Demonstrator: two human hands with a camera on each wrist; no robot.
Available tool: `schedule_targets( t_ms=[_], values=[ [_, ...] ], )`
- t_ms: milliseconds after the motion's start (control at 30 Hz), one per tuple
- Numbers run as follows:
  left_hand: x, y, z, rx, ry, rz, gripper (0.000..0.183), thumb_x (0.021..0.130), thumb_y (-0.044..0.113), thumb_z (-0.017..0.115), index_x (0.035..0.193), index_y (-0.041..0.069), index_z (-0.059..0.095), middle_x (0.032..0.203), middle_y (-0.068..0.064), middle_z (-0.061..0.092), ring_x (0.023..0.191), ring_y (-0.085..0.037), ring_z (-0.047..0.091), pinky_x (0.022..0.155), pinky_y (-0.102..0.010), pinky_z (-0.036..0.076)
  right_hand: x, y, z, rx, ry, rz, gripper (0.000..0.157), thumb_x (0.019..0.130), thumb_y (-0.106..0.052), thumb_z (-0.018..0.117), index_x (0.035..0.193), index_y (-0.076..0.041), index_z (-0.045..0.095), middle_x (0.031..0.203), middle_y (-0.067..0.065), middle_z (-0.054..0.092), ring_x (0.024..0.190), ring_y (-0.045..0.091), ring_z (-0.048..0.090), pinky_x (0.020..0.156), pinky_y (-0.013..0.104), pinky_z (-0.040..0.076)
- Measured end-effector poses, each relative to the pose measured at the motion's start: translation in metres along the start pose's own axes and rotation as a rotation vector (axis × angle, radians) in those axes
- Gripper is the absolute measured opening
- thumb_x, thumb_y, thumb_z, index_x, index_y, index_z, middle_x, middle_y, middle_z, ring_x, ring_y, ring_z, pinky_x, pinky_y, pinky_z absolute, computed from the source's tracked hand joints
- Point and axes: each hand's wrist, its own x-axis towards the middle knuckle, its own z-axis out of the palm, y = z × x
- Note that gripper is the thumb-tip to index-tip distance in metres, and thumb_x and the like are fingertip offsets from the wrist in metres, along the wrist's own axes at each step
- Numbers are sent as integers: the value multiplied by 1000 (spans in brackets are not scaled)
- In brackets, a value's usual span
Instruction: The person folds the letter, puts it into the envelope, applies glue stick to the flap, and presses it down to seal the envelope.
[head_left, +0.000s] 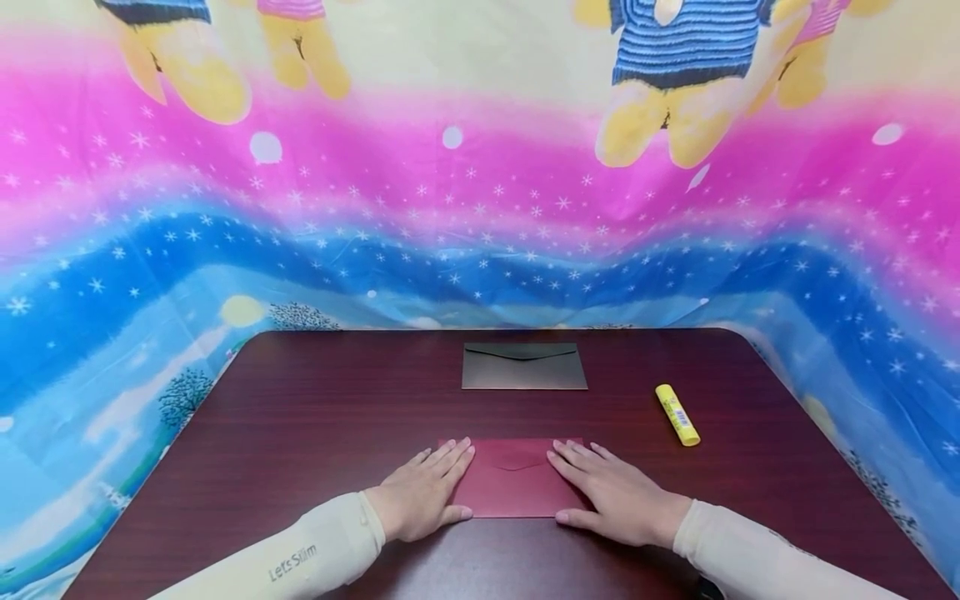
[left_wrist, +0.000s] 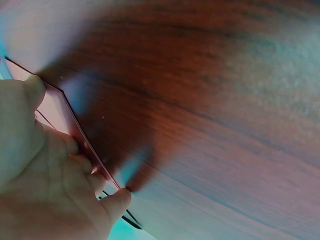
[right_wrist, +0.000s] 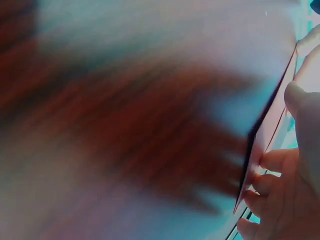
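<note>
A red envelope [head_left: 513,493] lies flat near the front of the table, its pointed flap folded down on the side facing up. On its left end rests my left hand [head_left: 423,492], fingers straight and pointing away from me. My right hand [head_left: 622,496] lies across the right end in the same way, thumb near the front edge. In the left wrist view the left hand [left_wrist: 55,155] touches the envelope's [left_wrist: 55,110] edge. The right wrist view has the right hand [right_wrist: 285,190] against the envelope's [right_wrist: 267,125] other end. Neither hand grips anything.
Farther back on the dark wood table [head_left: 337,392] lies a dark grey envelope [head_left: 525,375] with its flap down. A yellow glue stick [head_left: 677,415] lies to the right of both envelopes. Behind the table hangs a colourful printed cloth [head_left: 480,192].
</note>
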Motion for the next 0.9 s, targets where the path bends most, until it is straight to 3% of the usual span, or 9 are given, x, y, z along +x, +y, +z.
schedule_targets(
  t_ms=[467,900],
  values=[
    [1,-1,1,14,10,19,79,99,59,48,160,11,29,168,-4,27,154,-24,31,121,-48,35,-3,9,-16,64,-43,35,77,97,-61,54,150,-7,47,160,13,42,149,34,39,121,60,28],
    [3,-6,0,63,138,91,78,96,55,60,152,4,44,160,-11,42,147,-29,43,116,-44,42,-1,8,-12,-13,33,18,69,96,-52,63,147,-7,52,157,15,45,144,35,46,114,55,41]
  ],
)
